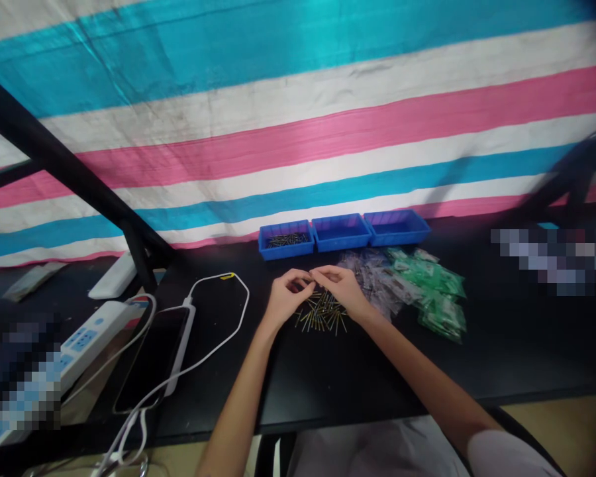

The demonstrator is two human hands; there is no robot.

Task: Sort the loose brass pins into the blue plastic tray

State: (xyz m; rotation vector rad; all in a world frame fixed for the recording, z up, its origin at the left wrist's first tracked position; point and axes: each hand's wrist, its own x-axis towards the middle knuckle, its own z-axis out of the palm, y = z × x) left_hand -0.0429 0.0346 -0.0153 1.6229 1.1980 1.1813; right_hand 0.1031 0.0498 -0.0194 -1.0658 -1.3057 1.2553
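Over a pile of thin metal pieces (320, 319), gold and silver and resembling small drill bits or long screws, my two hands meet at the fingertips. My left hand (291, 291) is closed, thumb and index finger curved into a pinch. My right hand (340, 286) comes in from the other side, also pinching, its fingertips against those of the left. Whatever lies between the fingertips is too small to make out. Just right of the right hand lie clear plastic packets (377, 285) and green packets (440, 295) in a loose heap.
Behind the hands stand three blue trays in a row: the left tray (287, 250) holds dark thin pieces; the middle tray (342, 242) and right tray (398, 237) show bare bottoms. Leftward lie a phone (151, 361), a white cable (246, 308) and a power strip (92, 331).
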